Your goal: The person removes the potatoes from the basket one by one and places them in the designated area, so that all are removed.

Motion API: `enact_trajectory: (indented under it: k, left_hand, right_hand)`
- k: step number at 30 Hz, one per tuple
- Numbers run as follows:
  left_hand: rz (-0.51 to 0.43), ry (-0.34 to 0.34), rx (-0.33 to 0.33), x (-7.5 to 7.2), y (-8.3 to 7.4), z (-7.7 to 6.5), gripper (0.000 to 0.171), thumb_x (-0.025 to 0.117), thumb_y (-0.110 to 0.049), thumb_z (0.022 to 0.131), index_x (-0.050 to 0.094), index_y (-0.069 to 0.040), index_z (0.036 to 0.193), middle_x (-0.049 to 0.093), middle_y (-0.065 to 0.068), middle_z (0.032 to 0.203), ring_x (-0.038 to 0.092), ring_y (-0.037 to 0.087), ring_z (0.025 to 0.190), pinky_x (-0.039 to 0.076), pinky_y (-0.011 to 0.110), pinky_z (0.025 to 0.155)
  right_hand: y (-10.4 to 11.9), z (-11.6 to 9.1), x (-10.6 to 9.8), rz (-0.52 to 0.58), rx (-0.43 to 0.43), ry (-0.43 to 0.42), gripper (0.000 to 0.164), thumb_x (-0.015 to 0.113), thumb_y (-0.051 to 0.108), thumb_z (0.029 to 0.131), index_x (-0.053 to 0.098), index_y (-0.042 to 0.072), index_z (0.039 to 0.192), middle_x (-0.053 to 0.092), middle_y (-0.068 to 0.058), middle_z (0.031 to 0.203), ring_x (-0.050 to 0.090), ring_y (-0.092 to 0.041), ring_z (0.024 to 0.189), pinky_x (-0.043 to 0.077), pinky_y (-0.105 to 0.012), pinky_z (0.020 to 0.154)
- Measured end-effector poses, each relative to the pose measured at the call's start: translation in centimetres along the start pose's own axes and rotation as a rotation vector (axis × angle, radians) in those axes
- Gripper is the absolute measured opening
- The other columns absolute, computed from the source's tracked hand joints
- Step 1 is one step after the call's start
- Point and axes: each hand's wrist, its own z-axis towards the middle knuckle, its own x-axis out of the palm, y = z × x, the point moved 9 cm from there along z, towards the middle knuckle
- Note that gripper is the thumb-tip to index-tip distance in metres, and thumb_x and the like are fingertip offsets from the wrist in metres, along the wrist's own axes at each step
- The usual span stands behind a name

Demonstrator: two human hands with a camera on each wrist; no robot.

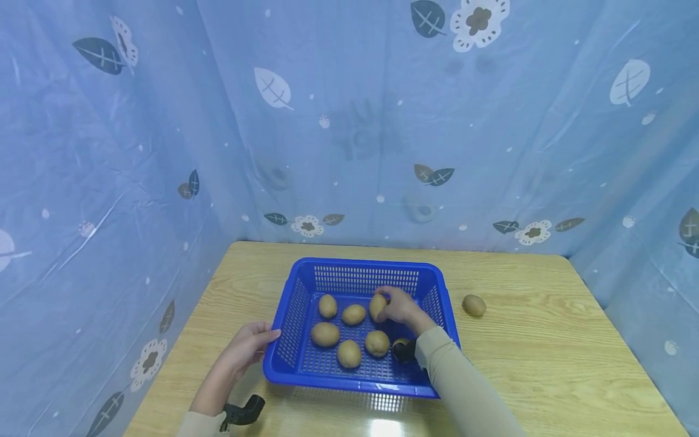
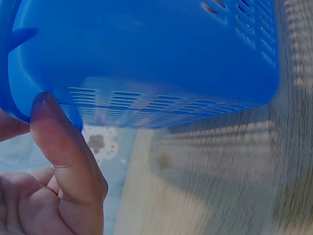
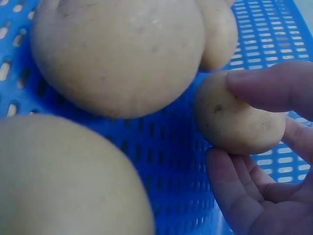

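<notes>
A blue plastic basket (image 1: 327, 381) with slotted walls stands on the table, several potatoes (image 1: 325, 334) lying apart on its floor. My left hand (image 1: 247, 351) grips the basket's left rim, its thumb over the edge; in the left wrist view, a finger (image 2: 66, 152) bends against the rim from outside. Inside the basket, toward the back right, my right hand (image 1: 401, 306) pinches a potato (image 3: 234, 117) between thumb and fingers. The right wrist partly covers another potato near the basket's right side.
One brown potato (image 1: 474, 305) lies on the wooden table (image 1: 546, 346) to the right of the basket. A blue curtain (image 1: 349, 121) printed with leaves and flowers hangs behind the table and along both sides. Black wrist-camera mounts (image 1: 246, 411) stick out from the wrists.
</notes>
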Motion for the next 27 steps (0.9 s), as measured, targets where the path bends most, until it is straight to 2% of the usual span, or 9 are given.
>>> enact_trajectory:
  k: [7, 16, 21, 27]
  left_hand:
    - [-0.005, 0.002, 0.000, 0.1, 0.3, 0.0, 0.039, 0.051, -0.021, 0.096, 0.052, 0.014, 0.112, 0.070, 0.014, 0.093, 0.068, 0.020, 0.080, 0.053, 0.028, 0.069]
    - [-0.011, 0.002, 0.005, 0.0, 0.4, -0.1, 0.039, 0.051, -0.021, 0.096, 0.052, 0.015, 0.112, 0.070, 0.016, 0.094, 0.068, 0.021, 0.081, 0.054, 0.029, 0.070]
    - [-0.011, 0.003, 0.005, 0.0, 0.2, -0.1, 0.039, 0.051, -0.021, 0.096, 0.052, 0.015, 0.112, 0.070, 0.014, 0.093, 0.067, 0.020, 0.080, 0.054, 0.029, 0.070]
    - [-0.016, -0.004, -0.005, 0.0, 0.0, 0.0, 0.039, 0.051, -0.021, 0.096, 0.053, 0.014, 0.112, 0.070, 0.014, 0.092, 0.067, 0.021, 0.080, 0.053, 0.029, 0.070]
  right_hand:
    - [0.3, -0.2, -0.2, 0.074, 0.013, 0.005, 0.067, 0.077, -0.002, 0.062, 0.059, 0.009, 0.125, 0.063, -0.014, 0.109, 0.060, -0.025, 0.091, 0.050, -0.041, 0.082]
    - [1.3, -0.6, -0.7, 0.134, -0.050, 0.009, 0.066, 0.073, -0.006, 0.064, 0.058, 0.007, 0.127, 0.062, -0.018, 0.107, 0.059, -0.027, 0.089, 0.051, -0.035, 0.075]
    - [1.1, -0.1, -0.8, 0.212, -0.059, 0.005, 0.068, 0.072, -0.008, 0.065, 0.057, 0.009, 0.129, 0.062, -0.018, 0.112, 0.060, -0.028, 0.097, 0.051, -0.036, 0.078]
    - [2.0, -0.1, -1.2, 0.281, -0.129, 0.027, 0.069, 0.069, -0.009, 0.069, 0.052, 0.008, 0.134, 0.061, -0.019, 0.115, 0.060, -0.029, 0.100, 0.052, -0.034, 0.074]
